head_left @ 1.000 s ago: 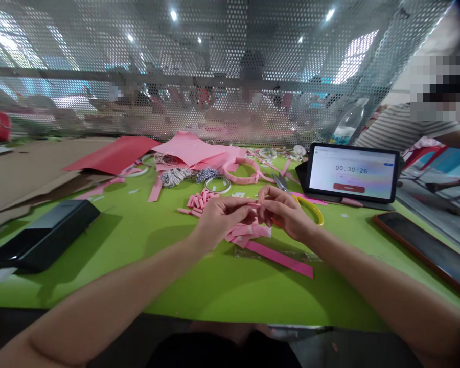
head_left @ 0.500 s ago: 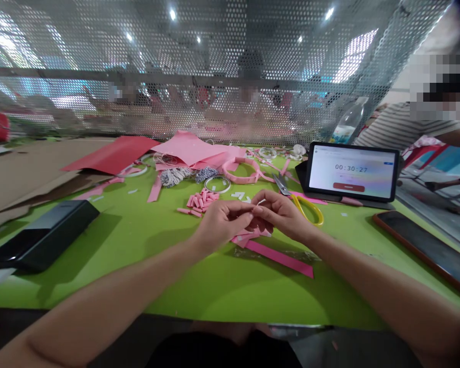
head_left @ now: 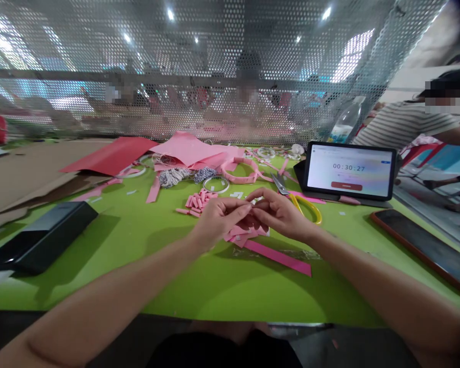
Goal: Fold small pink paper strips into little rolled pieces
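Observation:
My left hand (head_left: 219,217) and my right hand (head_left: 278,212) meet fingertip to fingertip above the green table. Both are closed in a pinch, and whatever sits between the fingers is too small or hidden to name. Beneath them lie pink paper pieces (head_left: 242,235) and a darker pink strip (head_left: 281,258). A pile of small pink paper rolls (head_left: 199,200) is just beyond my left hand. Scissors with yellow handles (head_left: 308,207) rest beyond my right hand, blades pointing away. Behind the rolls are a roll of tape (head_left: 215,184) and a pink paper ring (head_left: 239,174).
A tablet (head_left: 348,171) showing a timer stands at the back right, with a phone (head_left: 417,240) in front of it. A black box (head_left: 42,235) sits at left near cardboard (head_left: 34,163) and red paper (head_left: 111,156). Twine bundles (head_left: 174,177) lie further back. A person in stripes (head_left: 402,122) is at right.
The fingertips of my two hands have shifted slightly against each other, my right thumb drawing down a little. The view has moved a touch; the things on the table stay put.

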Demonstrator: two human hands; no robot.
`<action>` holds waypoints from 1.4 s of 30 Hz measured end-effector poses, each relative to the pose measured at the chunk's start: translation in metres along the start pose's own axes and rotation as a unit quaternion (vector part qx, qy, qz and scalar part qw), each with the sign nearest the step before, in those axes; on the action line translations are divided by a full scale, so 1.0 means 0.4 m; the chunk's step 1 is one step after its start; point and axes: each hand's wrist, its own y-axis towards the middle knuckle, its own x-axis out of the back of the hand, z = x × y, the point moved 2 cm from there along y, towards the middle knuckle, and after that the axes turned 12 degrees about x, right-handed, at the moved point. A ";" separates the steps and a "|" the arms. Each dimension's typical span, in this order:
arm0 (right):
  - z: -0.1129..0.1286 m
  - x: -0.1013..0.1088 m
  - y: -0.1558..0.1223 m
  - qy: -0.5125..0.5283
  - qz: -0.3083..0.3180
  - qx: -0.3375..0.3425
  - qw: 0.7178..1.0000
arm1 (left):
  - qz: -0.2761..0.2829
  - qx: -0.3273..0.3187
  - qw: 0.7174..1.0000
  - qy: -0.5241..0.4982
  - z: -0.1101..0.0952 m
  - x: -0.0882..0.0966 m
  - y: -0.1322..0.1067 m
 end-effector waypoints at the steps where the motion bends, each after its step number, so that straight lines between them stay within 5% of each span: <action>1: 0.000 0.000 0.000 0.009 0.000 0.001 1.000 | -0.001 0.000 1.000 0.000 -0.001 0.000 0.000; 10: 0.009 0.001 -0.002 0.082 -0.038 0.010 0.996 | -0.010 -0.018 1.000 -0.016 -0.002 0.003 -0.003; 17: -0.004 0.001 0.000 0.048 -0.098 0.015 0.994 | 0.040 0.042 0.983 -0.173 0.012 0.010 0.015; 23: 0.000 -0.002 0.001 -0.053 -0.130 0.076 0.987 | 0.077 0.061 0.982 -0.161 0.020 0.008 0.018; 32: 0.025 0.005 -0.003 -0.254 -0.122 0.129 0.951 | 0.027 0.029 0.994 -0.102 0.014 0.010 0.010; 42: 0.012 0.008 -0.005 -0.328 -0.105 0.127 0.930 | 0.011 0.020 0.997 -0.077 0.014 0.009 0.010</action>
